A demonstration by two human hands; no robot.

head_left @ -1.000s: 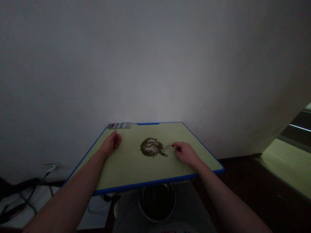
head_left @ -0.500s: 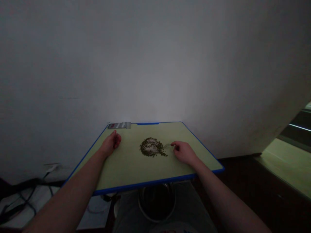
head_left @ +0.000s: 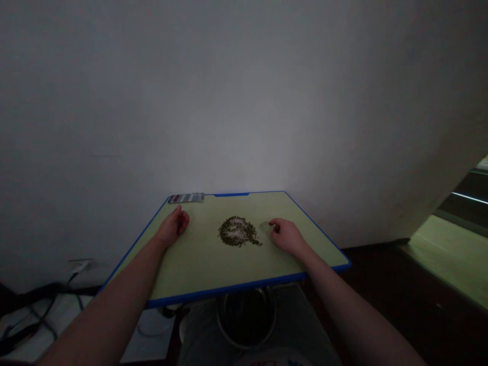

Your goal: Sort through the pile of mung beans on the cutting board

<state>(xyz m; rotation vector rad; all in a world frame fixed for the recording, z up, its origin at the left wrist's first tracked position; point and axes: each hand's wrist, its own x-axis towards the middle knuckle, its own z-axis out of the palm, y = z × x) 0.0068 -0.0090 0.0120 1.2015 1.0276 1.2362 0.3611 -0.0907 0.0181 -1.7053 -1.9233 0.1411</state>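
Observation:
On the pale yellow board (head_left: pixel 198 264) lies a round heap of small green beans (head_left: pixel 229 234) mixed with white grains, with a short tail of beans trailing to the right. My right hand (head_left: pixel 287 237) is right of the heap, its thumb and forefinger closed on a small clear object (head_left: pixel 264 226), rounded and faint. Whether it is a lid or a small dish cannot be told. My left hand (head_left: pixel 173 226) rests at the board's left side, fingers curled into a fist; anything inside it is hidden.
A phone (head_left: pixel 186 197) lies at the board's back left corner, by the wall (head_left: pixel 244 101). Below the front edge a metal pot (head_left: pixel 246 317) sits on my lap. Cables (head_left: pixel 41 315) run at the lower left.
My right hand has risen slightly and shifted away from me with the clear object, which now sits a bit farther from the bean tail. My left hand stays put.

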